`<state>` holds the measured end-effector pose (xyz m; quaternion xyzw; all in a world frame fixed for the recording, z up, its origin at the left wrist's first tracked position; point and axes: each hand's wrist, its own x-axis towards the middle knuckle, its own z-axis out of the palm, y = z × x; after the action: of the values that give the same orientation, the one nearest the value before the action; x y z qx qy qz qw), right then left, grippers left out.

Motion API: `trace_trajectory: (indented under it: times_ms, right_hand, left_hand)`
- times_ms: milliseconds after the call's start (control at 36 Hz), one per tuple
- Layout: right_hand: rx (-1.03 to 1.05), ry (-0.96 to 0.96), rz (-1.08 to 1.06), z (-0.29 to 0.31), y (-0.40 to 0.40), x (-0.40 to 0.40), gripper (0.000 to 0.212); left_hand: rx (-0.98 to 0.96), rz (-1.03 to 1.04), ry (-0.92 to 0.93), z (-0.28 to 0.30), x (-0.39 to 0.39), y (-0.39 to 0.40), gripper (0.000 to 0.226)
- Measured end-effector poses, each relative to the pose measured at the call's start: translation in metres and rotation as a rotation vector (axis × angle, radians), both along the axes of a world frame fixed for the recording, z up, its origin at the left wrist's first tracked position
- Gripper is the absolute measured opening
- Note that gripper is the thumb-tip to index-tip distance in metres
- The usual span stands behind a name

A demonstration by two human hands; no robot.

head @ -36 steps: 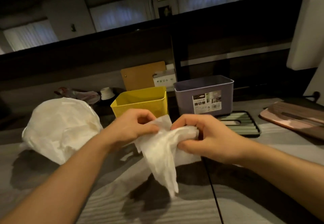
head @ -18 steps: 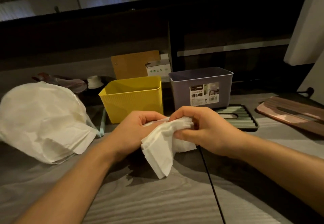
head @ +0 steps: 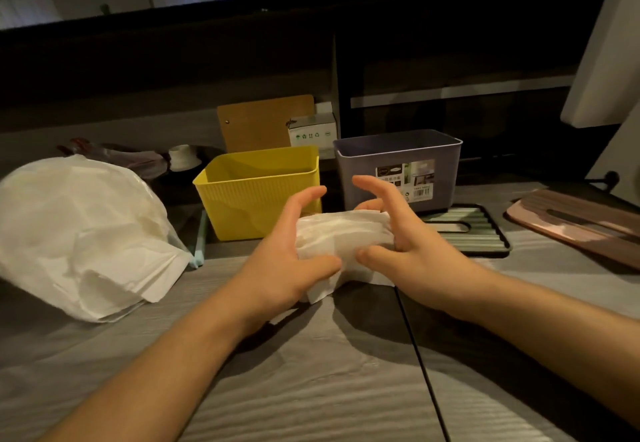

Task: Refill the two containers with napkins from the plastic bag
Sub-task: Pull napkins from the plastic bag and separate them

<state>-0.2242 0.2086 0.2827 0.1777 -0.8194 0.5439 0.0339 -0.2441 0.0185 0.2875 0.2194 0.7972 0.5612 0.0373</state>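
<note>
Two hands: both on one folded wad of napkins (head: 341, 233), held just above the grey table (head: 311, 389)
Left hand (head: 287, 254): cups the wad's left end, thumb pressed on the near side, fingers arched over the top with the tips lifted off the paper
Right hand (head: 408, 244): same deal mirrored, thumb pinching the near edge, index finger sticking up loose (so it's a light hold, not a squeeze)
Napkins: right in front of the yellow container (head: 258, 195), roughly level with the gap between it and the next one over, a corner drooping to the table
Yellow container: open top, looks like nothing in it from here
Purple-grey container (head: 398, 164): just right of the yellow container, sticker on its front, inside too dark to tell
Plastic bag (head: 79, 233): well left of the yellow container, lying on its side, white napkins spilling out the mouth
Ribbed tray (head: 474, 230): right of the yellow container, past the hands
Wooden lid (head: 575, 223): far right of the yellow container
</note>
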Motion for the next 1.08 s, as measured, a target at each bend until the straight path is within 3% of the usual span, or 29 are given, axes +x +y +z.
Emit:
trace_trajectory:
  times_ms: [167, 389, 556, 667, 861, 944, 1028, 1083]
  right_hand:
    - [-0.060, -0.006, -0.088, 0.000, -0.001, 0.000, 0.083]
    - [-0.131, 0.052, -0.146, -0.003, -0.001, -0.001, 0.067]
    - [-0.135, 0.085, -0.173, -0.004, -0.006, -0.004, 0.023]
    - [-0.129, 0.104, -0.259, -0.004, -0.010, -0.011, 0.023]
    - [-0.134, 0.082, -0.235, -0.003, -0.009, -0.013, 0.026]
    - [-0.100, 0.072, -0.181, -0.002, -0.006, -0.011, 0.025]
    - [0.003, 0.032, -0.094, -0.003, 0.002, -0.007, 0.052]
    - [0.088, 0.052, -0.054, -0.002, 0.006, -0.005, 0.067]
  left_hand:
    - [0.252, 0.137, -0.001, -0.005, 0.001, 0.007, 0.080]
    - [0.238, 0.146, 0.116, -0.006, 0.000, 0.010, 0.082]
    - [0.283, 0.187, 0.002, -0.002, 0.001, 0.014, 0.041]
    - [0.246, 0.315, 0.039, -0.006, -0.003, 0.017, 0.018]
    - [0.270, 0.314, -0.019, -0.001, -0.001, 0.019, 0.013]
    - [0.236, 0.127, -0.092, 0.001, -0.001, 0.009, 0.040]
    - [0.046, 0.007, -0.045, -0.001, -0.004, -0.002, 0.078]
    - [-0.044, 0.016, 0.006, -0.001, -0.004, -0.003, 0.083]
